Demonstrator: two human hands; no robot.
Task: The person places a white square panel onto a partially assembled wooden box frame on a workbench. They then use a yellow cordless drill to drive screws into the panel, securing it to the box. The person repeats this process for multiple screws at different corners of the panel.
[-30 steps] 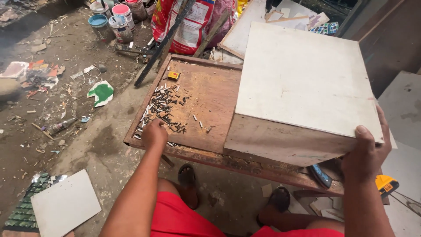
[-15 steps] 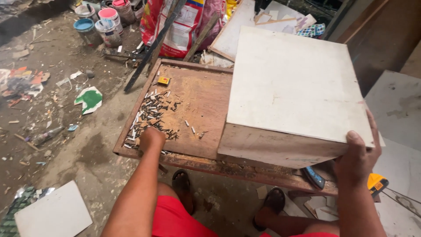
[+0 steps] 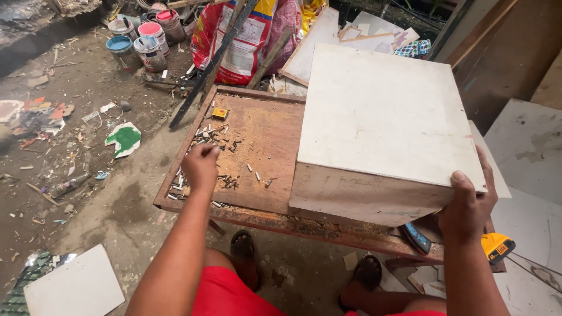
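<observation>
Reaching into the nails (image 3: 219, 137) scattered on the bench (image 3: 257, 146), the left hand (image 3: 201, 167) has its fingers curled down, pinching at them; whether it grips one cannot be told. Picking a fastener looks like the step in hand. The right hand (image 3: 468, 205) clamps the near corner of the box (image 3: 380, 123), which rests on the bench's right side.

My one head-worn camera looks steeply down, close over my left hand (image 3: 200, 165) and right hand (image 3: 468, 205).
</observation>
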